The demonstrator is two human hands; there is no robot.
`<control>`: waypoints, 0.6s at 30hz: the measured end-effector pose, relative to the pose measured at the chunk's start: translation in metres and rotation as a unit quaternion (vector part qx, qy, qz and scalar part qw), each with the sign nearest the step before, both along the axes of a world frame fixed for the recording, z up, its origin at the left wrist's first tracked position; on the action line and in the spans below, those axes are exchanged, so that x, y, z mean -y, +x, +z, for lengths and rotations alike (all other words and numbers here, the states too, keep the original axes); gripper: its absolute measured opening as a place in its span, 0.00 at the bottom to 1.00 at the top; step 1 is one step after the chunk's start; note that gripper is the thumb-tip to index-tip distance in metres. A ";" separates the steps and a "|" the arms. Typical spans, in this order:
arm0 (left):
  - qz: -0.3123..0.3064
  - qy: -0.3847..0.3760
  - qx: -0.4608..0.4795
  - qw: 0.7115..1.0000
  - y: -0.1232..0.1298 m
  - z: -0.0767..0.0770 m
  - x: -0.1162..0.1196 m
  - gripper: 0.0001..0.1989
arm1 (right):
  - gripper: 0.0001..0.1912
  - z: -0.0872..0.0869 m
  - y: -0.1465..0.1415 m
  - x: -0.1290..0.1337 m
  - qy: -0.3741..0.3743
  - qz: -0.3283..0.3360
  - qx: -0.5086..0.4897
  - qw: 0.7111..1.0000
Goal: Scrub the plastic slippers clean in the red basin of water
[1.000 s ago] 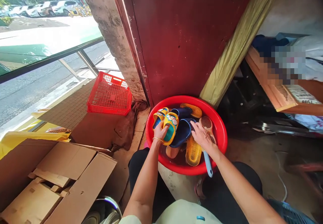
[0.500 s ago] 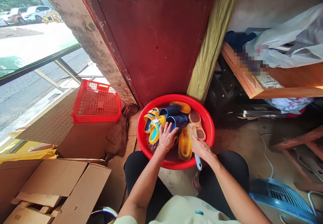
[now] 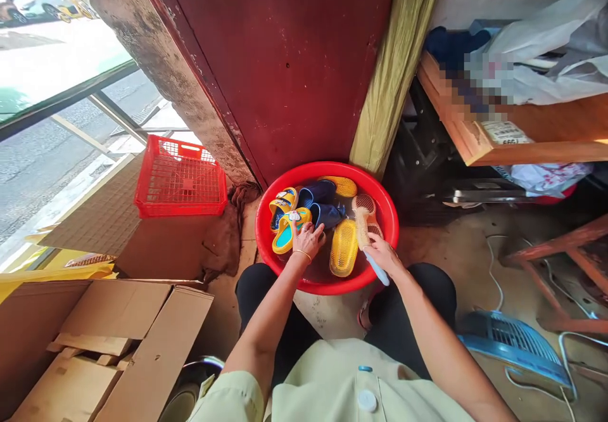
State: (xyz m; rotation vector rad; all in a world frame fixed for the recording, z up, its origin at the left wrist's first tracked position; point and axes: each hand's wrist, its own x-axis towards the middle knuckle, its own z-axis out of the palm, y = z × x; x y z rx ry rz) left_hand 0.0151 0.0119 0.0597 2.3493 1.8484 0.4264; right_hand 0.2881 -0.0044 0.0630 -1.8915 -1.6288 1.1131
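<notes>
A red basin holds water and several slippers. My left hand has its fingers apart over the near yellow slipper with a turquoise insole, seeming to touch its strap. Just right of that hand lies a dark blue slipper, with another blue one behind it. My right hand is closed around the light blue handle of a scrub brush. The pale bristle head is over a brown-soled slipper, beside an upturned yellow slipper. Whether the bristles touch it, I cannot tell.
A red plastic crate sits on cardboard at the left, above an open cardboard box. Behind the basin stands a dark red door. A blue fan and its cord are on the floor at right, near a wooden stool.
My left hand has shifted from the dark blue slipper toward the yellow one. The brush in my right hand has turned more upright. The whole view has tilted down slightly.
</notes>
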 end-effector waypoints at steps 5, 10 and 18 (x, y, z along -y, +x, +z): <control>0.027 0.014 -0.006 1.000 0.005 0.000 0.024 0.17 | 0.42 -0.011 -0.001 0.006 0.010 0.004 -0.059 0.998; 0.048 -0.057 -0.073 0.995 -0.001 -0.002 0.047 0.22 | 0.39 -0.012 -0.012 0.019 0.069 0.047 0.074 0.994; 0.015 -0.126 -0.145 0.981 0.002 -0.013 0.050 0.19 | 0.43 -0.002 -0.034 0.024 0.064 0.100 0.206 0.971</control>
